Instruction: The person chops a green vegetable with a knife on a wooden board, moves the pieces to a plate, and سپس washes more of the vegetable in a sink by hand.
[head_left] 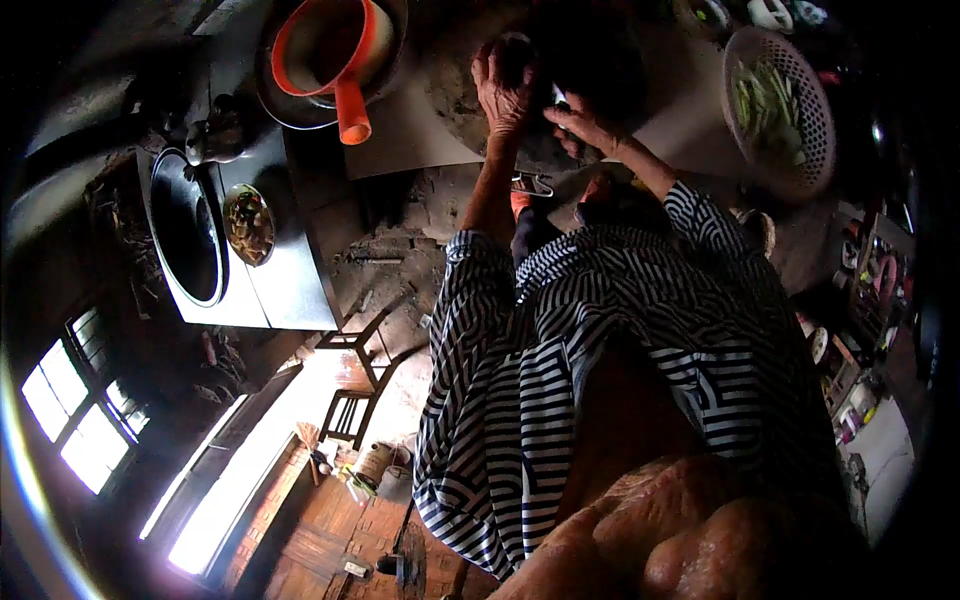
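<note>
My left hand (503, 92) is at the top centre, its fingers curled around a dark rounded thing (516, 52) that is too shadowed to name. Close beside it on the right, my right hand (585, 128) is closed, with a small bright white piece (558, 95) showing at its fingers; its kind cannot be made out. Both hands are over a dark round surface (455, 95) set in the pale counter. Deep shadow hides most of what lies beyond the fingers.
An orange long-handled dipper (352, 112) rests over a basin to the left. A perforated basket (822, 120) with cut green vegetables stands at right. Further left are a wide dark wok (187, 230) and a bowl of food (249, 225). A wooden chair (350, 412) stands behind.
</note>
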